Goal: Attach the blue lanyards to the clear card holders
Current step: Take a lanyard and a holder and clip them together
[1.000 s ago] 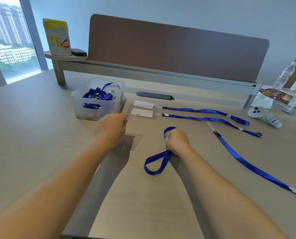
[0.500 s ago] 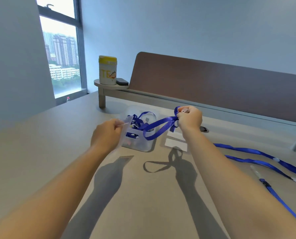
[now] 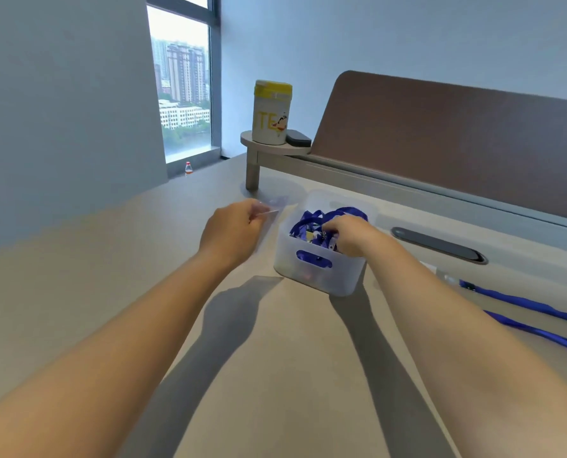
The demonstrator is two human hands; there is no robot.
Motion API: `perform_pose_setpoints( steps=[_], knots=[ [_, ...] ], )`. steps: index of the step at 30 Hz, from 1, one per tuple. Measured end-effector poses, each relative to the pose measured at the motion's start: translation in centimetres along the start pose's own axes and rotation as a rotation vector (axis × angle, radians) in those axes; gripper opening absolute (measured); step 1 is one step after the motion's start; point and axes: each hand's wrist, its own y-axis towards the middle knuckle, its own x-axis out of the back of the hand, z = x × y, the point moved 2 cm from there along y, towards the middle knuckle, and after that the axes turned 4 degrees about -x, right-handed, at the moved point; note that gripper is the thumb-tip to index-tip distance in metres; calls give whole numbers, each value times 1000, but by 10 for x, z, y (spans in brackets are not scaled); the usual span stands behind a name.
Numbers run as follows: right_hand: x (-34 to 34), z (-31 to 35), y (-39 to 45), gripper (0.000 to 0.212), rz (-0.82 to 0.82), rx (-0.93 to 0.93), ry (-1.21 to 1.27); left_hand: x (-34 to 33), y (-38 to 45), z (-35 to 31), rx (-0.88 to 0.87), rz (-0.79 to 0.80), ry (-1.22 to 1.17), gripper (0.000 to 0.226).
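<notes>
While both bare forearms stretch forward over the pale beige counter [image 3: 110, 259], the left hand [image 3: 232, 231] hangs above the surface with its back turned up and its fingers curled in, thumb and fingers pinching the edge of a clear plastic card holder [image 3: 270, 211]. That holder juts out past the fingertips toward the far side; it is blurred and nearly see-through, so its outline is hard to trace.

Just to the right of the left hand stands a translucent white plastic bin [image 3: 318, 272] with a slot handle in its near wall. The right hand [image 3: 350, 234] reaches down over the bin's right rim, wrist bent, knuckles up, fingers curled down among the tangled blue fabric lanyards [image 3: 308, 223] inside. Whether those fingers have closed on a strap cannot be told, since the tips are buried in the pile.

Farther right of the right forearm, two more blue lanyards [image 3: 533, 305] lie flat on the counter, well apart from both hands. Beyond the hands, a small raised shelf [image 3: 275, 147] carries a white canister with a yellow lid [image 3: 271, 112] and a dark flat object [image 3: 298, 137] touching its base.
</notes>
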Motion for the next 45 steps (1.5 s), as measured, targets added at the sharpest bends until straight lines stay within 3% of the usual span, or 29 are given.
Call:
perform_pose_setpoints(
  steps=[8, 12, 18, 22, 25, 27, 29, 32, 43, 45],
  knots=[
    [26, -34, -70, 63, -135, -60, 57, -4, -20, -34, -122, 18, 60, 32],
    [21, -81, -120, 50, -204, -178, 183, -21, -44, -68, -227, 41, 80, 31],
    [-17, -166, -201, 37, -175, -394, 242, -69, -96, -129, -427, 81, 12, 30],
    [-49, -230, -240, 33, -180, -605, 273, -113, -128, -162, -544, 213, -9, 31],
    [-68, -268, -260, 11, -221, -754, 275, -138, -140, -176, -586, 276, 5, 31],
    [-81, -289, -264, 29, -252, -863, 288, -148, -143, -182, -595, 287, 19, 31],
    [-89, -298, -265, 17, -249, -913, 296, -155, -143, -184, -591, 304, 66, 31],
    [-95, -303, -259, 35, -271, -978, 264, -164, -140, -182, -581, 336, 130, 33],
    [-94, -301, -243, 14, -303, -853, 168, -172, -132, -171, -559, 359, 156, 32],
    [-96, -303, -238, 25, -355, -870, 259, -170, -133, -170, -556, 351, 151, 31]
  ],
)
